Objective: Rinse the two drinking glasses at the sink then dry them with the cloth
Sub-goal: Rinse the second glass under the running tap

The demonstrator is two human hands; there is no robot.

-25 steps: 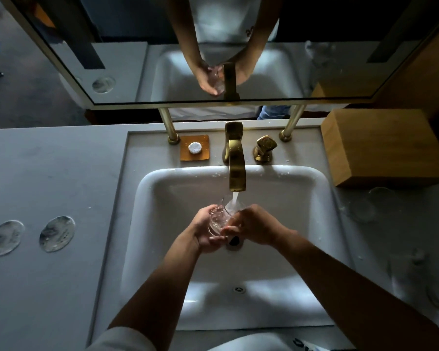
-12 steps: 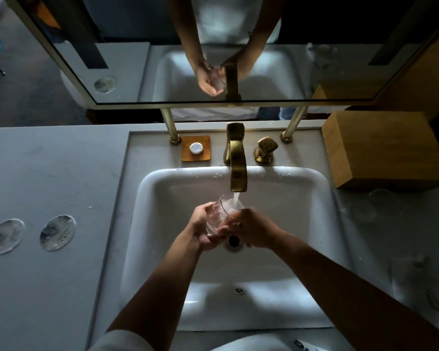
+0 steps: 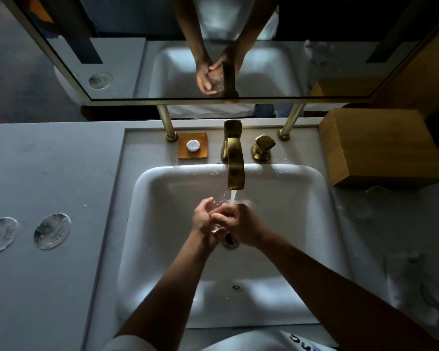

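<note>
Clear glass (image 3: 219, 204) sits gripped between both hands under the tap (image 3: 235, 171): left hand (image 3: 203, 217) cups it, right hand (image 3: 241, 225) curls around it.

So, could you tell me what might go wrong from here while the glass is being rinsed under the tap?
The wet glass could slip from the left hand and right hand and crack against the white sink. Water from the gold faucet may splash onto the counter. A second clear glass near the wooden box is hard to see and could get knocked.
</note>
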